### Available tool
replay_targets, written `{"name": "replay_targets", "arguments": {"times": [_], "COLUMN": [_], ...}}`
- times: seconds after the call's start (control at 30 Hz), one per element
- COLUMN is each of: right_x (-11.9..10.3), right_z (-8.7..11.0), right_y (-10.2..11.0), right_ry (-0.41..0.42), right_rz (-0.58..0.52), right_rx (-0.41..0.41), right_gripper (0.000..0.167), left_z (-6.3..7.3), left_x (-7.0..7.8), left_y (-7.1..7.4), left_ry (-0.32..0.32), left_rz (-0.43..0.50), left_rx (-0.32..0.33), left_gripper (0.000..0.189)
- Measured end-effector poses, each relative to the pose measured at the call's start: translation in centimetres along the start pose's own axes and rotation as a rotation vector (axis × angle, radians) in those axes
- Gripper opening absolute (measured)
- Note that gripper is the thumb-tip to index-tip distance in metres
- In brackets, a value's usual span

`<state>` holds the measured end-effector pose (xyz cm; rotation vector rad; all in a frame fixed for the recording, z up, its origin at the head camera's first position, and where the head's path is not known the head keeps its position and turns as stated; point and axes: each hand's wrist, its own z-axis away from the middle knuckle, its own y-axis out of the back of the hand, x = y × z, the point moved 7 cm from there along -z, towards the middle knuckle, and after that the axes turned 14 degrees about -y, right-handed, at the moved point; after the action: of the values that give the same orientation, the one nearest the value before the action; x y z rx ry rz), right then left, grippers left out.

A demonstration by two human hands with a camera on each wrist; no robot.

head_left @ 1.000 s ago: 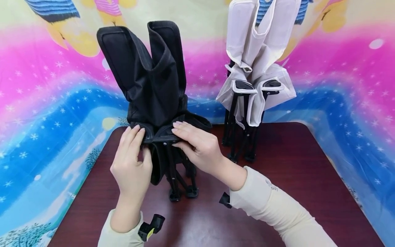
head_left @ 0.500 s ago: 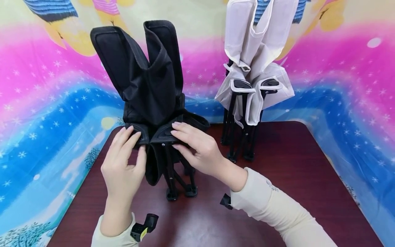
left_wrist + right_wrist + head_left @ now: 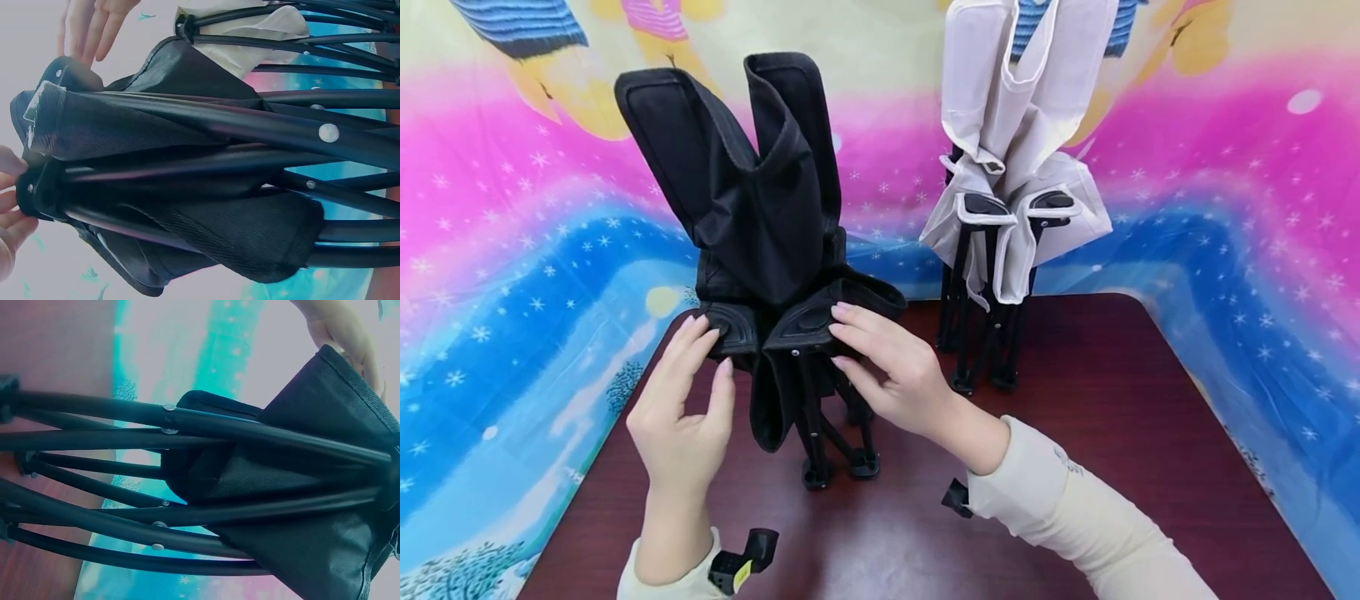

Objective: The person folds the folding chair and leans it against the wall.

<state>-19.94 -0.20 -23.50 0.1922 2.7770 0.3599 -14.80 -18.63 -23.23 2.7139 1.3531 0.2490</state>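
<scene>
A folded black camping chair (image 3: 767, 225) stands upright on the table, its fabric back spread in two flaps above bunched black legs (image 3: 225, 119). My left hand (image 3: 681, 417) has its fingertips at the front left seat corner, with the thumb held apart from the fingers. Opposite, the fingertips of my right hand (image 3: 898, 367) touch the front right corner, and the thumb lies lower, beside the frame. Fingertips of the left hand (image 3: 7, 215) meet a corner cap in the left wrist view. Fabric hides part of the left hand (image 3: 347, 337) in the right wrist view.
A folded white chair (image 3: 1000, 108) with black legs stands farther back on the right of the dark red table (image 3: 1075, 433). Behind the table hangs a colourful printed cloth (image 3: 1225, 183). A small black camera (image 3: 745, 562) is strapped at the left wrist.
My left hand has shifted left and its thumb has come away from the corner. The right hand has drawn slightly right. The black chair's top has moved a little left.
</scene>
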Motion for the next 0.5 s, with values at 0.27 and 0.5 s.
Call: {"name": "replay_targets", "arguments": {"times": [0.27, 0.5], "right_x": [0.4, 0.8], "right_z": [1.1, 2.0], "right_y": [0.3, 0.2], "right_ry": [-0.01, -0.016], "right_rz": [0.017, 0.012], "right_rx": [0.021, -0.005], "right_gripper": [0.021, 0.02], "left_z": [0.7, 1.3], "left_x": [0.7, 1.5], "left_y": [1.1, 1.8], "left_ry": [-0.045, -0.103], "left_rz": [0.1, 0.131], "left_rx": [0.236, 0.394], "left_gripper": [0.024, 0.019]}}
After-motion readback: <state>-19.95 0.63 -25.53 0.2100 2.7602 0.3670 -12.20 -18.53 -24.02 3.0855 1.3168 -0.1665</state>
